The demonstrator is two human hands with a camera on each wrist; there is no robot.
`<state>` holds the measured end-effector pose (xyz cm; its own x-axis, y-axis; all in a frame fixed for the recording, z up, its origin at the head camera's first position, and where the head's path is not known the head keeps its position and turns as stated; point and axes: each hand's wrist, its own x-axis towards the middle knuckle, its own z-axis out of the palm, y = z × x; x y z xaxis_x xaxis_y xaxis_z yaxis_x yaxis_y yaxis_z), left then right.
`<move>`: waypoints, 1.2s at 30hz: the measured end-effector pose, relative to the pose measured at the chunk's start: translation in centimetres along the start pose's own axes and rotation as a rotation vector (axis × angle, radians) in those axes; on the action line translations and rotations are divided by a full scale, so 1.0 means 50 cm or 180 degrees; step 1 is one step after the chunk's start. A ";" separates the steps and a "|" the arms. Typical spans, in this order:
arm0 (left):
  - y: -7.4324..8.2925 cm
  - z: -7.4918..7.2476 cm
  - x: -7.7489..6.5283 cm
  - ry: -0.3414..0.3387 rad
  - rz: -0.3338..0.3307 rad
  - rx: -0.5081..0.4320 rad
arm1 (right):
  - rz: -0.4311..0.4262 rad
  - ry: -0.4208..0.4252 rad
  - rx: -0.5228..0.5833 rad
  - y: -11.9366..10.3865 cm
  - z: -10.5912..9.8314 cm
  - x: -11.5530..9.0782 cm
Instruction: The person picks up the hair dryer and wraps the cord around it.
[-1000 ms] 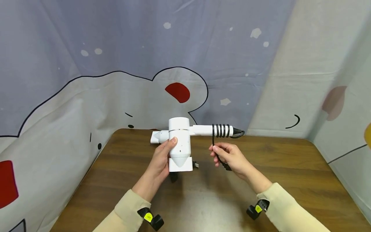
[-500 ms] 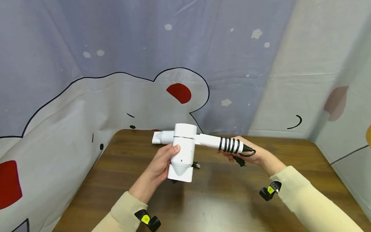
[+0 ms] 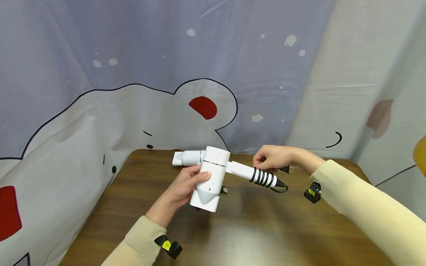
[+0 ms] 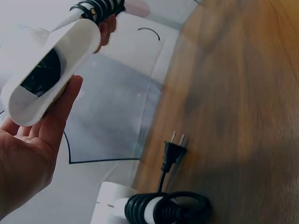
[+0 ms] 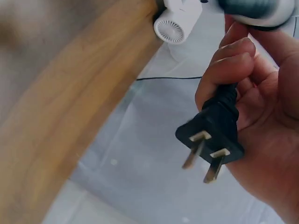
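My left hand (image 3: 183, 188) grips a white hair dryer (image 3: 214, 168) by its barrel, thumb across the front. The dryer hangs above the table, handle slanting down to the right. Its black cord (image 3: 263, 177) is wound several turns round the handle. Just beyond that handle, my right hand (image 3: 274, 157) holds the cord's loose end in curled fingers. The two-pin plug (image 5: 210, 128) sticks out below those fingers in the right wrist view. From the left wrist, the dryer's flat nozzle (image 4: 77, 44) faces the camera.
A second white hair dryer (image 3: 190, 158) lies at the table's back edge, partly hidden behind the held one. Its plug (image 4: 173, 154) rests on the wooden table (image 3: 253, 229). A printed cloth (image 3: 149, 114) hangs right behind the table.
My right hand has carried the plug end from below the handle, round its right end, to the far side. The held dryer has tilted, its handle end dropping to the right.
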<state>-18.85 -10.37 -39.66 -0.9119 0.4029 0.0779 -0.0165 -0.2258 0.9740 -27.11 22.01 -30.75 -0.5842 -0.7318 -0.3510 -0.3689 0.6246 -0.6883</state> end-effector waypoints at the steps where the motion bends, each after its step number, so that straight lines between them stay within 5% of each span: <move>1: -0.001 -0.001 0.002 0.0012 0.0011 0.0053 | 0.0009 -0.0024 -0.0066 -0.006 -0.004 0.003; 10: -0.007 0.010 0.018 0.0324 0.0036 0.0209 | 0.0088 0.0338 -0.0993 -0.038 -0.010 0.027; 21: -0.009 0.024 0.026 0.0489 0.0045 0.0400 | 0.0254 0.0334 -0.1138 -0.077 -0.014 0.046; 31: -0.015 0.055 0.044 0.1121 0.0094 0.0324 | -0.0580 0.1452 -0.2172 -0.059 0.028 0.043; 36: -0.016 0.071 0.052 0.1445 0.0096 0.0114 | -0.0750 0.1883 -0.2221 -0.036 0.064 0.041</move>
<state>-19.76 -6.01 -39.47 -0.9993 -0.0349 0.0132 0.0199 -0.1975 0.9801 -25.33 18.49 -32.25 -0.6408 -0.7225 0.2596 -0.7618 0.6404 -0.0978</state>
